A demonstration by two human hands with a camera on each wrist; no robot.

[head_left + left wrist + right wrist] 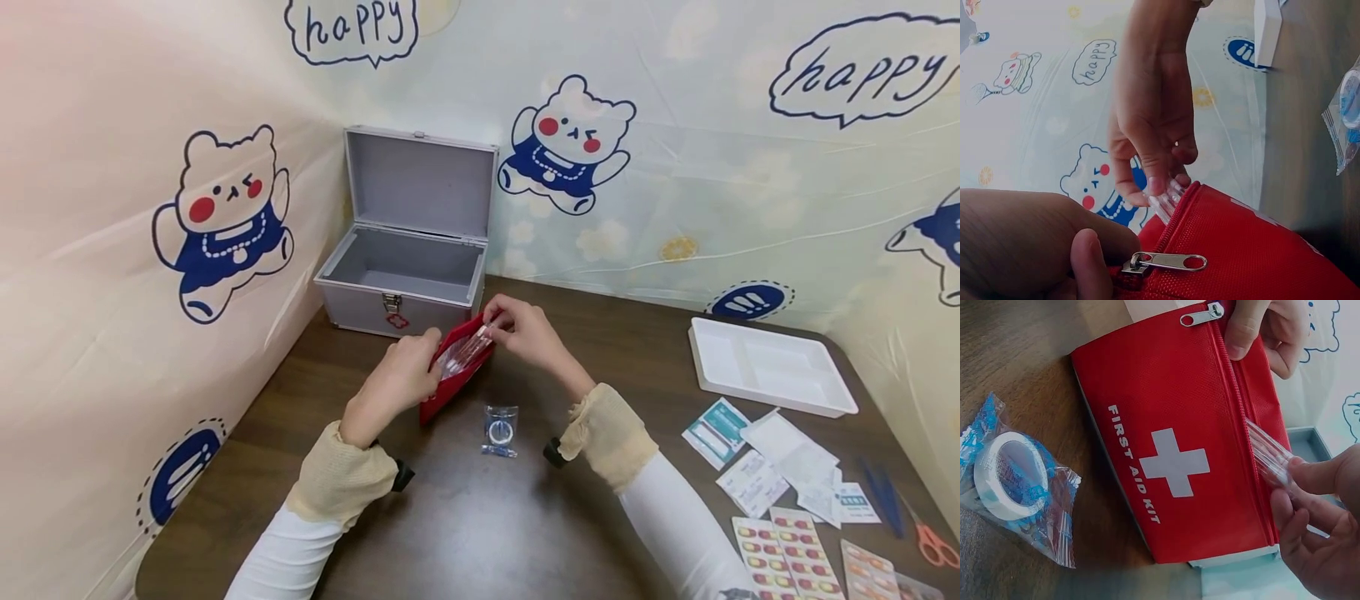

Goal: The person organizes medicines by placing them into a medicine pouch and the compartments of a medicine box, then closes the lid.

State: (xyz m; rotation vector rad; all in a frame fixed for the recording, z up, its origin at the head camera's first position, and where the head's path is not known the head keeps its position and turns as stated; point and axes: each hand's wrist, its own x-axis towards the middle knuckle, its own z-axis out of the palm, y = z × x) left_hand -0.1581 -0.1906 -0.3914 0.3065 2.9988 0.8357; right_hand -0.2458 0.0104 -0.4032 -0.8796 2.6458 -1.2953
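A red first aid pouch [1129, 419] with a white cross stands unzipped in front of the silver case. My left hand [405, 371] grips its rim beside the metal zipper pull [1175, 261]. At the other end of the opening, my right hand [528, 329] pinches a clear packet of slim white-tipped sticks, like cotton swabs [1266, 450], between thumb and fingers. Part of that packet is inside the pouch, its lower end hidden by the red fabric. On the table near the pouch lies a roll of white tape [1010, 475] in a clear and blue wrapper.
A silver case [397, 312] stands behind the pouch with its lid up. To the right are a white divided tray [780, 367], several flat packets [716, 433], pill blister packs [787, 554], blue tweezers [883, 496] and orange-handled scissors [937, 546]. Printed cloth hangs around the table.
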